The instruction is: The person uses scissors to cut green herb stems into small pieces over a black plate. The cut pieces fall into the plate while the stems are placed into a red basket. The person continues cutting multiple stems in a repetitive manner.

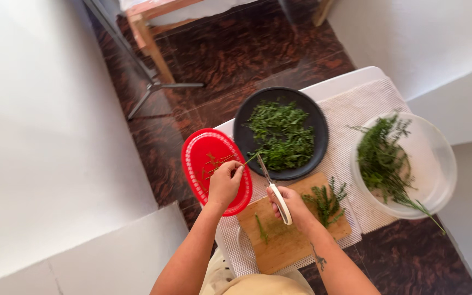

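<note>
My left hand [224,182] pinches a thin herb stem [248,159] over the edge of the red slotted basket [200,147], which holds a few bare stems. My right hand [291,206] grips white-handled scissors [273,190] with the blades pointing up toward that stem, next to the black plate [318,123] piled with cut green herb leaves [281,135]. Both hands hover above a wooden cutting board [285,246] that carries a small bunch of herb sprigs [328,201] and one loose sprig.
A clear bowl [438,158] at the right holds uncut herb stalks [381,161]. A white mesh mat [356,104] covers the small white table. Dark marbled floor surrounds it, with a tripod leg [154,87] and wooden furniture legs at the top left.
</note>
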